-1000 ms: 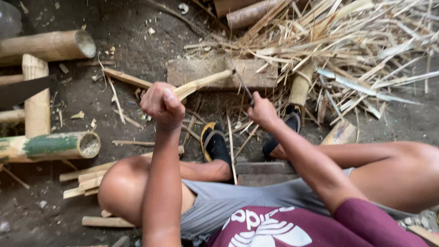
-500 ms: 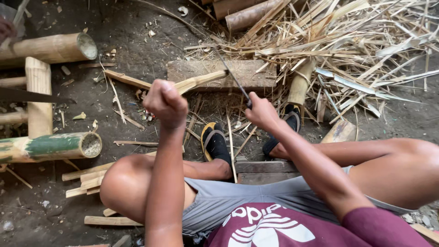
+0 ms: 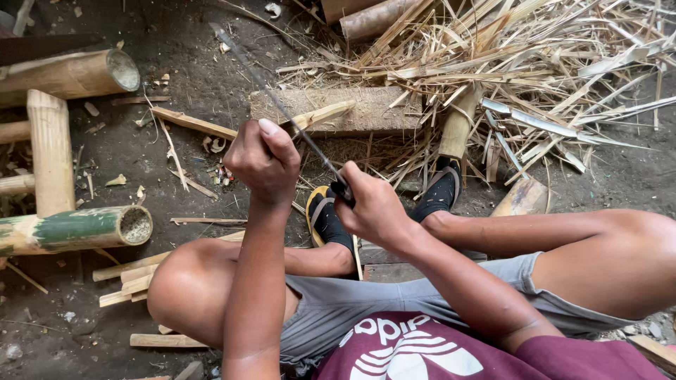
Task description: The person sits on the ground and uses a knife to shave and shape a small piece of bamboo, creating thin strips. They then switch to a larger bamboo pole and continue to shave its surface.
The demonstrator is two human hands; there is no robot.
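Floor [image 3: 197,63]: dark packed earth, strewn with chips and splinters.
Shavings [image 3: 535,77]: a large heap of pale bamboo strips and slivers is spread over the upper right, reaching down to the feet.
Poles [image 3: 77,229]: a green-skinned hollow bamboo pole is laid at the left, open end toward the knee; a second pale one [image 3: 70,74] is laid above it, and a short upright-lying piece [image 3: 51,151] is seen between them.
Block [image 3: 366,112]: a flat, rough wooden block is set on the floor in front of the feet, just below the heap.
Offcuts [image 3: 130,278]: several short split sticks are stacked beside the left knee.
Feet: black sandals [image 3: 327,218] are worn; the right foot is placed near the block, touching the shavings.
Stick [image 3: 320,115]: a pale split bamboo piece is held slanted, its far end resting on the block's left part, its near end hidden in the left fist.
Knife [image 3: 282,109]: a long thin dark blade is raised slantwise from the right fist toward the upper left, crossing over the stick; whether it is touching the stick cannot be told.
Left hand [image 3: 264,158]: grip pressed together around the stick, thumb on top.
Right hand [image 3: 373,207]: grip pressed together around the knife's dark handle, just beside the left sandal.
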